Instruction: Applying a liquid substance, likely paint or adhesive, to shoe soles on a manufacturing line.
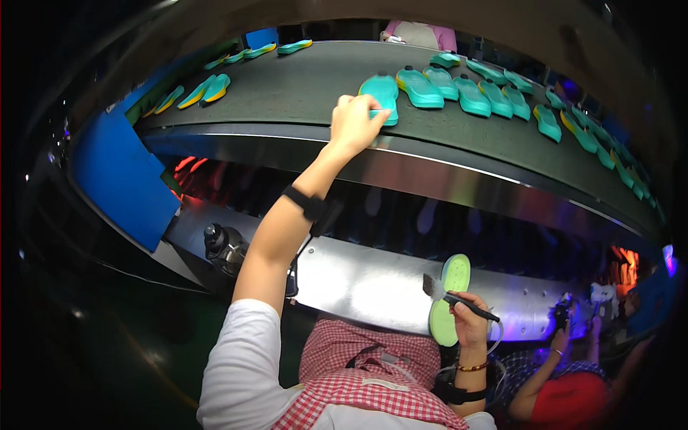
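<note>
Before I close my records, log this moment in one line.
left hand: touching teal sole | right hand: holding brush | light-green sole: near right hand

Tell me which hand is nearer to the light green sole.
Right. The right hand, with a brush, overlaps the light green sole in view; the left hand is up at a teal sole on the belt.

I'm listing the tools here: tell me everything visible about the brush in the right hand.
The brush has a slim black handle, a pale, translucent-looking collar and dark bristles. The right hand grips the handle, bristles pointing left and away from the body, over the light-green sole and metal bench. A pale cord curves by its rear end.
</note>
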